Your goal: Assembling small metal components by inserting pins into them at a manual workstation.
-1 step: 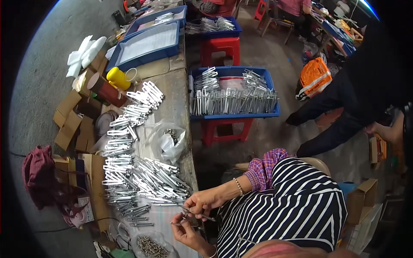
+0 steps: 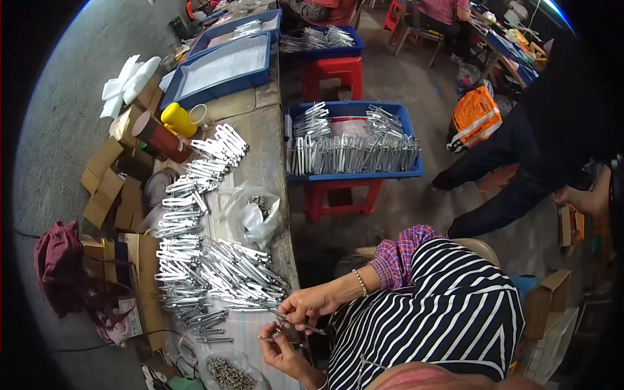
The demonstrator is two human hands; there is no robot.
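My right hand (image 2: 305,305), with a beaded bracelet and a plaid sleeve, is closed on a slim metal fitting (image 2: 314,329) at the table's near edge. Just below it, my left hand (image 2: 285,354) has its thumb and fingers pinched on a small shiny metal part (image 2: 279,327); its exact kind is too small to make out. The two hands almost touch. Beside them on the table lies a heap of slim silver fittings (image 2: 237,273), some with looped ends. A bag of small screws (image 2: 229,374) sits below the left hand.
A clear plastic bag (image 2: 250,218) of small parts lies farther up the table. Blue trays, one loaded with fittings (image 2: 354,174), rest on red stools (image 2: 344,198). A yellow jug (image 2: 177,119) and cardboard boxes (image 2: 104,162) line the far side. Another person's dark-clothed legs (image 2: 487,188) are at right.
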